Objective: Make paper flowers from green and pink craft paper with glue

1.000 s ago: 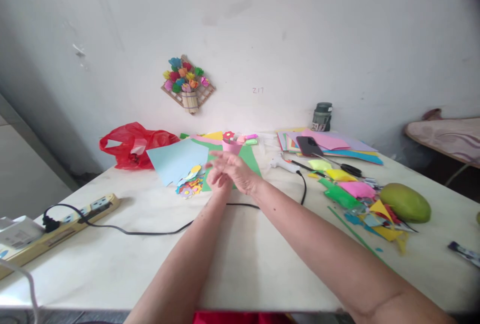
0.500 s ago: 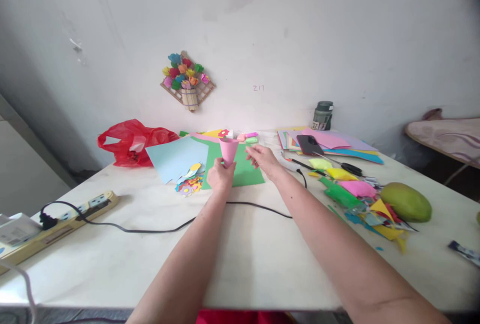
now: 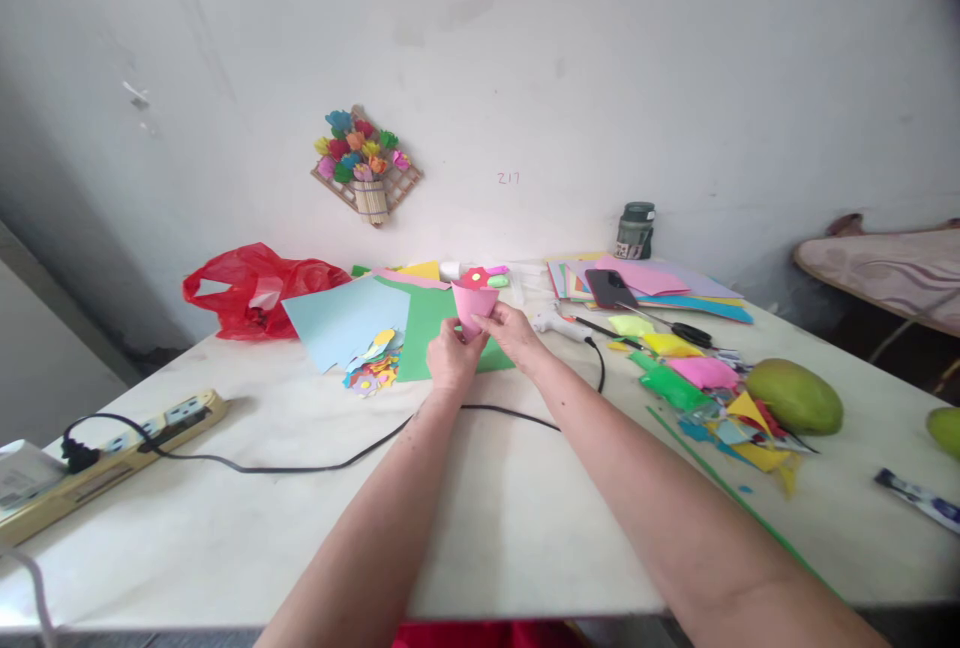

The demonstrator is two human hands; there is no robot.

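Between both hands stands a pink paper cone, wide end up. My left hand is closed around its narrow lower end. My right hand pinches the cone's right side near the bottom. Under and behind them lies a green paper sheet, with a light blue sheet to its left. Just behind the cone's rim a red paper flower shows, partly covered. Colourful paper cut-outs are heaped left of my left hand. A white glue gun rests right of my right hand.
A black cord crosses the table from a power strip. At the right are a green mango, paper scraps, scissors and a phone. A red plastic bag sits at the back left.
The pink cone, hidden behind my hands a second ago, came into view in my left hand. My right hand moved off to the right, then came back and took hold of the cone.
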